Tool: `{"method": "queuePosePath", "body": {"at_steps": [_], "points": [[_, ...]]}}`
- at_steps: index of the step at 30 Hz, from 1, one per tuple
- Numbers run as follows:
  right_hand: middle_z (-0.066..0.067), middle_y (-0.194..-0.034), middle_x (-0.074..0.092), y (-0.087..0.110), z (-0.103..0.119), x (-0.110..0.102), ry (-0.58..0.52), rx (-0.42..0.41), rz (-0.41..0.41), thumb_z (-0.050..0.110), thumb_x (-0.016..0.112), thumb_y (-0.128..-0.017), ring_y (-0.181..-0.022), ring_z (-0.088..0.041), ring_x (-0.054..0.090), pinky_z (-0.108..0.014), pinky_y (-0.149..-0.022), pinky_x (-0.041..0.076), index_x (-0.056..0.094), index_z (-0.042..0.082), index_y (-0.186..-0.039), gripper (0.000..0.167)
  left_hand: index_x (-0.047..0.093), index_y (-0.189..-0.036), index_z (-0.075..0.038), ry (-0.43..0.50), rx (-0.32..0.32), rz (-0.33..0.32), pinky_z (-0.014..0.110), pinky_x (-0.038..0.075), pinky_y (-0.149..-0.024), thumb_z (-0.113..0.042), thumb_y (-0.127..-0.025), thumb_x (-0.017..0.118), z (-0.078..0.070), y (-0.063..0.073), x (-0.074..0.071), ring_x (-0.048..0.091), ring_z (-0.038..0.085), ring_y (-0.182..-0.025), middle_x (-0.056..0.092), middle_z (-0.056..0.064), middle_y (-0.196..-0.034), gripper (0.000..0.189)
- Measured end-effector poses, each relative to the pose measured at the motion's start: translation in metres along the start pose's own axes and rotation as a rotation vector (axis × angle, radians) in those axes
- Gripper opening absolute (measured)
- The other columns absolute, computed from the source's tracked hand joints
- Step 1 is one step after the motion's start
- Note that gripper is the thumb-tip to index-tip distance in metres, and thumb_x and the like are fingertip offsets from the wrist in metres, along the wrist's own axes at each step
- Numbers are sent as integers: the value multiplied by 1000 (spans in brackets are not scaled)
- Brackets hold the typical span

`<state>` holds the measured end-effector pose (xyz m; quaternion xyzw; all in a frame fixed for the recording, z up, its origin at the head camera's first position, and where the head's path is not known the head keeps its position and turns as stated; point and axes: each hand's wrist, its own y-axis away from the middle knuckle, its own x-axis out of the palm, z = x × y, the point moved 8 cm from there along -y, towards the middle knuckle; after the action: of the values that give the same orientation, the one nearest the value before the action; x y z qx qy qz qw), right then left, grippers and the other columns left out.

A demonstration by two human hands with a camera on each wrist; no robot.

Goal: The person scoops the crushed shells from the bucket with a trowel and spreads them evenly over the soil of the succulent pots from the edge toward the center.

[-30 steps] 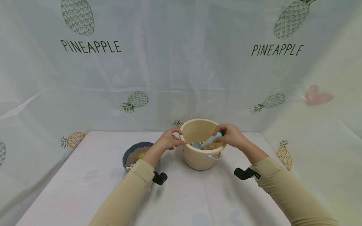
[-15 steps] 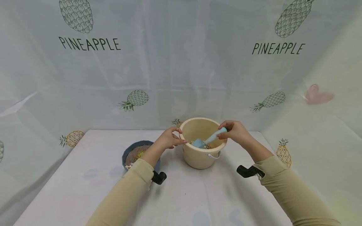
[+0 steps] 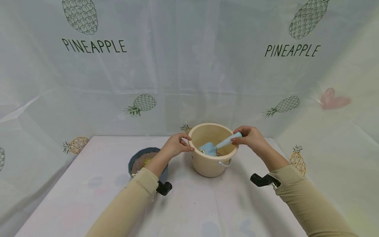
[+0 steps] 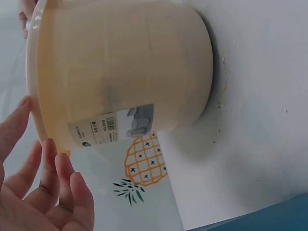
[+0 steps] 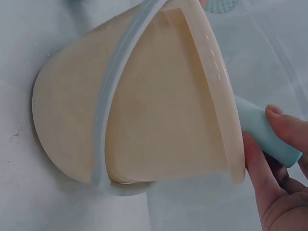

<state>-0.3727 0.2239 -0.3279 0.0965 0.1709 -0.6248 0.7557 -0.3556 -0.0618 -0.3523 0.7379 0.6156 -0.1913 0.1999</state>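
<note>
A cream bucket (image 3: 208,166) stands upright on the table, with pale and brown loose bits in the bottom. My left hand (image 3: 177,144) holds its left rim, thumb and fingertips at the edge; the left wrist view shows those fingertips (image 4: 48,144) against the rim. In my right hand (image 3: 250,140), the fingers and thumb grip the handle of a light blue plastic shovel (image 3: 228,141). The shovel slants down into the bucket, its blade low over the bits. From the right wrist, the handle (image 5: 264,132) shows beyond the rim, while the blade is hidden behind the wall.
Left of the bucket is a blue bowl (image 3: 131,164) holding a greyish-brown mass with yellow-green and whitish bits, partly behind the left forearm. The bucket's grey-white handle (image 5: 108,91) hangs down at its side. A pineapple-print curtain (image 3: 189,65) rises behind the table.
My right hand has moved right and slightly up with the shovel, whose blade now shows more fully inside the bucket. The left hand stays at the rim.
</note>
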Motion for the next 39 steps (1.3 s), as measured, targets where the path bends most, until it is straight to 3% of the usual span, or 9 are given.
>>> {"method": "queuePosePath", "body": {"at_steps": [6,19,26,32,39], "points": [[-12,-94,63,2,-2,-2,-57,-1,0,5,74,-87,-82,-16,69,-33,-79,56,56,-13,-114,37,69,-115,-13,-32,7,-41,32,43,-63,-19,-79,83,0,3,-5,57,19,-74,64,3,-82,39],[-18,-99,63,6,2,-8,-63,-3,-13,5,74,-87,-82,-16,70,-34,-82,55,54,-13,-115,38,67,-118,-18,-58,16,-76,35,46,-67,-26,-79,83,4,13,-20,58,21,-79,64,3,-88,43],[-17,-101,60,10,-2,-15,-95,9,-23,5,71,-89,-83,-15,70,-35,-83,54,52,-11,-115,36,65,-121,-18,-42,3,-77,35,47,-67,-26,-80,83,5,29,-33,58,23,-81,63,4,-92,45],[-14,-99,62,13,1,-20,-92,-23,-26,8,72,-89,-84,-15,71,-30,-82,54,54,-7,-113,34,64,-124,-16,-40,28,-93,37,48,-70,-25,-82,81,3,44,-47,58,24,-83,63,6,-92,46],[-12,-99,63,13,6,-24,-77,-29,-41,7,70,-91,-85,-14,71,-30,-84,53,51,-10,-117,37,62,-125,-16,-49,35,-96,41,49,-76,-25,-84,79,11,58,-66,59,24,-86,64,6,-94,45]]}}
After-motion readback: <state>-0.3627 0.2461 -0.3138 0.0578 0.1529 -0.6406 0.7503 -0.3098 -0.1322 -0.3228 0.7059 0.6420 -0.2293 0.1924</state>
